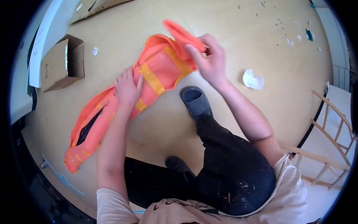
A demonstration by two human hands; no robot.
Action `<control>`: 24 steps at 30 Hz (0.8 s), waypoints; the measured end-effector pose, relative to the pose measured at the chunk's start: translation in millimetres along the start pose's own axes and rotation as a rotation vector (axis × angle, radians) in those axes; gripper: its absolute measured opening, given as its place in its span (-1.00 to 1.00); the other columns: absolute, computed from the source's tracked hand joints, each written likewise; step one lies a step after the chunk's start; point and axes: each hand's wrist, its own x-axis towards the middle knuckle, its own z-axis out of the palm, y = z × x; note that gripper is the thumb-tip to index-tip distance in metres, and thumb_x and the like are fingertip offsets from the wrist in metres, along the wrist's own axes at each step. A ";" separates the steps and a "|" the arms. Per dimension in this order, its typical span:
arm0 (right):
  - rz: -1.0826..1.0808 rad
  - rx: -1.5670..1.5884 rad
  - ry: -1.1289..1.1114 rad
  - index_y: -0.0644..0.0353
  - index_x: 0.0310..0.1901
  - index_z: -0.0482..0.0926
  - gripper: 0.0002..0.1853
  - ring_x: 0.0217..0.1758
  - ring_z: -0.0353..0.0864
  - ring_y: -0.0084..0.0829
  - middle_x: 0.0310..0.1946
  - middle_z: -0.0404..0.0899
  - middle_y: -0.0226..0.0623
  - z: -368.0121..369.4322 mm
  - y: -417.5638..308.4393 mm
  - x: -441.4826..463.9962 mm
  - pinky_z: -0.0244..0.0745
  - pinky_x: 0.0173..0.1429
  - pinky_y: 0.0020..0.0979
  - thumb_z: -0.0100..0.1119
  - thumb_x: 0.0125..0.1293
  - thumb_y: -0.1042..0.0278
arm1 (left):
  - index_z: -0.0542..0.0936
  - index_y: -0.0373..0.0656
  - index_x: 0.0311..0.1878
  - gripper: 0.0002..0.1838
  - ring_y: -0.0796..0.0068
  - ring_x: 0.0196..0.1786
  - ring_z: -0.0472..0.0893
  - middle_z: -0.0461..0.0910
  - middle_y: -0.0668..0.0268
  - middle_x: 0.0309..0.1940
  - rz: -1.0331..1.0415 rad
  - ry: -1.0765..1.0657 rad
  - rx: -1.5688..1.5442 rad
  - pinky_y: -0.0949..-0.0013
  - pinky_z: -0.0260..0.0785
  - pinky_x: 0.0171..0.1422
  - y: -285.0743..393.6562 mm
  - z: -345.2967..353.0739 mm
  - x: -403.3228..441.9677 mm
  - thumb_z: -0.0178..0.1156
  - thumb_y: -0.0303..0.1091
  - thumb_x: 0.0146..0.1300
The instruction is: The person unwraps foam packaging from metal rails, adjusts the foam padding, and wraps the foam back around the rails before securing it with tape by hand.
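A long orange, felt-like piece (160, 67) with strips of yellow tape stretches diagonally over the floor. Toward its lower-left end is a narrow slit with black inside. My left hand (127, 89) lies flat across the middle of the piece, fingers stretched to its upper edge and thumb apart. At the upper right end, my right hand (210, 61) pinches a raised orange flap (181, 35) between thumb and fingers. The underside of the piece is hidden.
An opened cardboard box (56, 71) stands at left, with more cardboard (93, 7) behind it. A crumpled white piece (253, 79) and small scraps (298, 37) lie on the floor (242, 112). A wooden frame (332, 127) is at right. My shoe (195, 100) is close to the orange piece.
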 end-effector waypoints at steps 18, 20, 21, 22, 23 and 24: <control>-0.270 -0.588 0.318 0.27 -0.03 0.62 -0.74 -0.03 0.66 -0.14 -0.16 0.64 -0.17 -85.9 70.5 -19.9 0.59 0.07 -0.21 0.34 0.30 0.38 | 0.62 -0.17 0.11 -0.53 0.11 0.13 0.60 0.64 0.19 0.02 0.368 0.007 -0.365 0.08 0.44 0.28 128.5 -30.2 41.8 0.44 -0.16 0.20; -0.199 -0.332 -0.093 0.24 0.05 0.62 -0.68 -0.05 0.65 -0.13 -0.10 0.61 -0.16 -69.2 60.1 -37.9 0.60 0.07 -0.21 0.35 0.27 0.40 | 0.61 -0.19 0.12 -0.51 0.10 0.08 0.63 0.66 0.19 -0.03 0.394 -0.027 -0.466 0.09 0.46 0.27 126.8 -28.7 44.4 0.45 -0.16 0.19; -0.104 -0.254 -0.284 0.23 0.08 0.62 -0.66 -0.05 0.65 -0.13 -0.07 0.60 -0.15 -56.7 56.9 -41.6 0.61 0.07 -0.22 0.36 0.28 0.39 | 0.59 -0.18 0.15 -0.52 0.17 0.08 0.66 0.68 0.19 -0.03 0.274 -0.148 -0.580 0.16 0.50 0.25 124.8 -31.8 46.3 0.46 -0.23 0.22; -0.100 -0.250 -0.281 0.23 0.08 0.62 -0.66 -0.05 0.65 -0.13 -0.07 0.60 -0.15 -43.9 60.6 -43.9 0.61 0.07 -0.22 0.36 0.28 0.39 | 0.57 -0.18 0.19 -0.53 0.25 0.07 0.69 0.69 0.19 -0.03 0.149 -0.267 -0.689 0.22 0.53 0.23 122.0 -32.8 47.9 0.46 -0.31 0.25; -0.063 -0.203 -0.290 0.23 0.10 0.62 -0.63 -0.07 0.65 -0.16 -0.06 0.59 -0.15 -30.6 66.9 -48.4 0.60 0.05 -0.22 0.37 0.27 0.37 | 0.57 -0.18 0.19 -0.53 0.25 0.07 0.69 0.69 0.19 -0.03 0.150 -0.271 -0.683 0.22 0.53 0.23 118.1 -30.9 49.3 0.46 -0.31 0.25; -0.028 -0.154 -0.298 0.23 0.12 0.63 -0.61 -0.09 0.65 -0.18 -0.06 0.57 -0.15 -23.3 66.8 -48.7 0.60 0.03 -0.22 0.39 0.27 0.35 | 0.56 -0.21 0.24 -0.49 0.36 0.09 0.69 0.70 0.22 0.01 0.087 -0.382 -0.801 0.29 0.53 0.24 115.8 -31.2 51.8 0.47 -0.37 0.25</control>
